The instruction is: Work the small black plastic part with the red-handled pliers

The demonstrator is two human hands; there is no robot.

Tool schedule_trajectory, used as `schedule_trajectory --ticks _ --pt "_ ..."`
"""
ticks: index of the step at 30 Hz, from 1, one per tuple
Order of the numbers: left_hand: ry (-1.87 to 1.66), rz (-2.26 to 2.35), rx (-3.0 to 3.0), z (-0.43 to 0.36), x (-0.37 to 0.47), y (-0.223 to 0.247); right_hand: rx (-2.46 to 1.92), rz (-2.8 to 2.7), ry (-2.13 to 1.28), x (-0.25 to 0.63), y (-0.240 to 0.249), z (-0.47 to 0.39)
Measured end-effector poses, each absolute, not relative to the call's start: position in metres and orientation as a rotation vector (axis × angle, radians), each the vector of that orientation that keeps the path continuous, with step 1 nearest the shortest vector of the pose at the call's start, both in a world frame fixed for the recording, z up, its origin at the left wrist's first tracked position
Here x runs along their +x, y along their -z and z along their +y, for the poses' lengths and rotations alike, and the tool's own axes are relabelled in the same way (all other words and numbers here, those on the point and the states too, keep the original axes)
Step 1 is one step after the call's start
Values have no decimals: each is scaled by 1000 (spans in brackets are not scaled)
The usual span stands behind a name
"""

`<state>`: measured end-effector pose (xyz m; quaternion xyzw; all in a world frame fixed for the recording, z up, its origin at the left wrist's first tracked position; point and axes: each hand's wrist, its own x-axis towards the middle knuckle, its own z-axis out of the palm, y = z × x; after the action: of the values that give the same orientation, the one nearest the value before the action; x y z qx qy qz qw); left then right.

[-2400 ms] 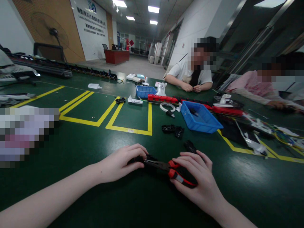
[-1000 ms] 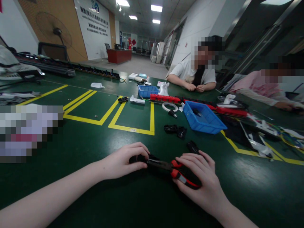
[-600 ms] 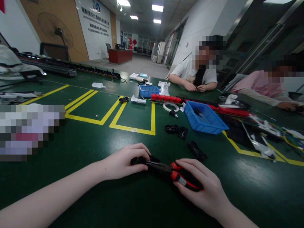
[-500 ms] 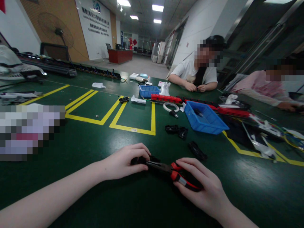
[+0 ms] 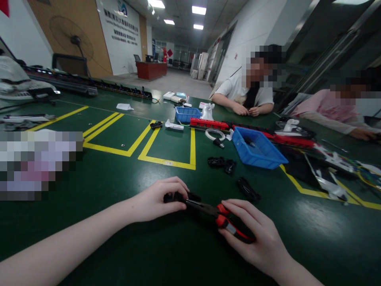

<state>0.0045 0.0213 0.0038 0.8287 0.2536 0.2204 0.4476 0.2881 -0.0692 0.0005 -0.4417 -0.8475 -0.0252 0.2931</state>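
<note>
Low over the green tabletop, my left hand point(image 5: 162, 200) is closed around a small black part point(image 5: 194, 196), whose exact kind I cannot make out. The fingers cover much of it. My right hand point(image 5: 256, 234) grips the red and black handles of long-nose pliers point(image 5: 223, 222). Their dark jaws point left and their tips meet the black part beside my left fingertips. Beyond my right hand lies a black piece point(image 5: 248, 188), and farther off are more black pieces point(image 5: 222, 163).
A blue bin point(image 5: 257, 153) with a dark item inside stands beyond the black pieces, near a coiled white cable point(image 5: 214, 136). Red strips point(image 5: 210, 124) and a smaller blue bin point(image 5: 187, 114) are farther back. Yellow tape point(image 5: 166, 162) marks the table. Two people sit across on the right.
The pliers' tips have shifted very slightly right and the black part in my left hand shows a little more. Both hands keep their grips.
</note>
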Motion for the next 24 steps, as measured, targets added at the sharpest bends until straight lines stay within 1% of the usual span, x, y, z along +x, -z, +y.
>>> schedule_trajectory --ticks 24 --pt "-467 622 2147 20 6 0 -1176 -2339 8 286 -2 -68"
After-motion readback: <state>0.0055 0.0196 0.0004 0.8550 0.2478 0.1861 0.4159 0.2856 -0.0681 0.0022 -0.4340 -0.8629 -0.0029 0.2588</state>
